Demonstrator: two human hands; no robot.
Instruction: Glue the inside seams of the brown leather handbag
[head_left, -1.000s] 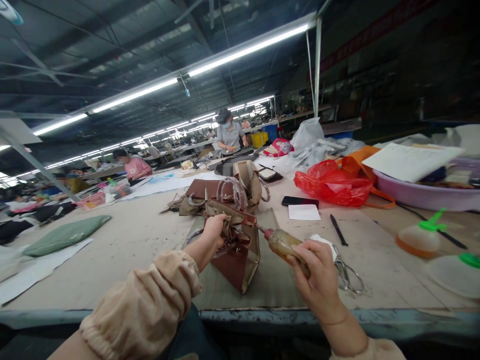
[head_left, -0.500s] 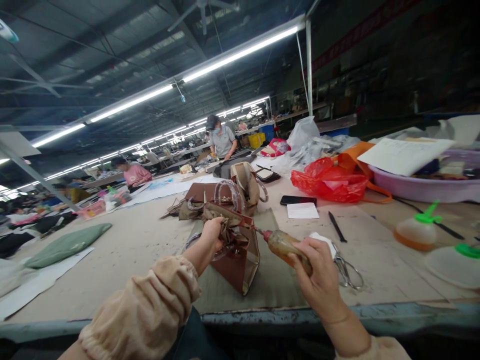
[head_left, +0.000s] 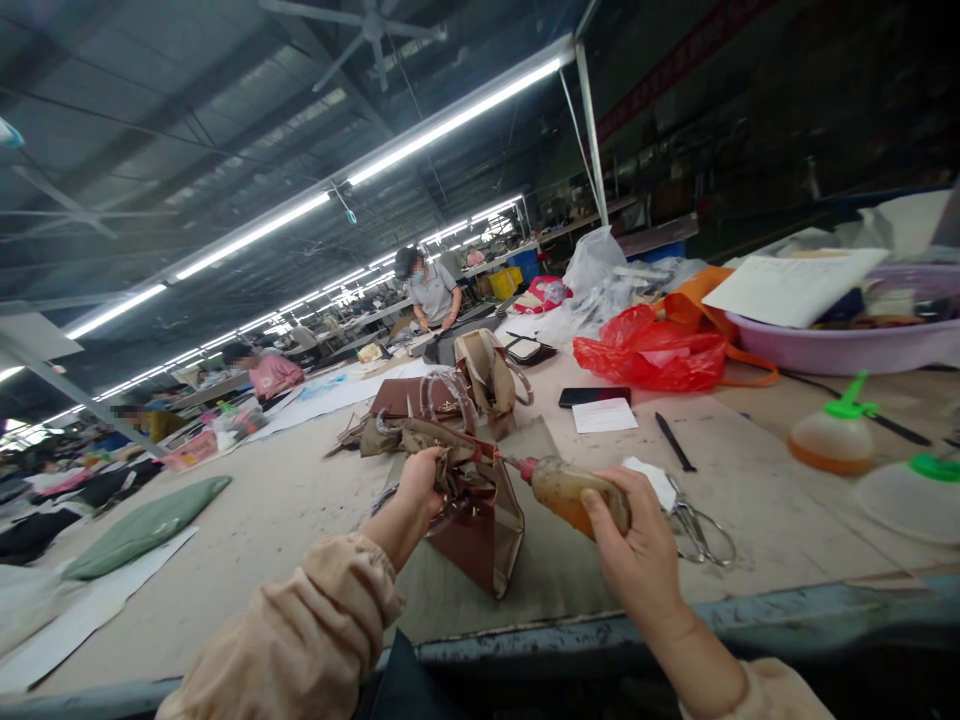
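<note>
A brown handbag lies tilted on the grey-green mat in front of me. My left hand is closed on the bag's bunched olive-brown lining; some fingertips are hidden in the folds. In my right hand is a squeeze bottle of amber liquid, held on its side. Its narrow reddish nozzle points left and reaches the bag's upper edge; whether it touches cannot be made out. Behind this bag stand another brown bag with plastic-wrapped handles and a beige-olive bag.
Scissors, a black pen-like tool, a phone and white paper lie to the right. Farther right are green-capped bottles, a red plastic bag and a lilac basin. A co-worker stands across the table.
The camera view has tilted and shifted slightly. The bottle's nozzle has moved a little along the bag's edge, while both hands keep their holds.
</note>
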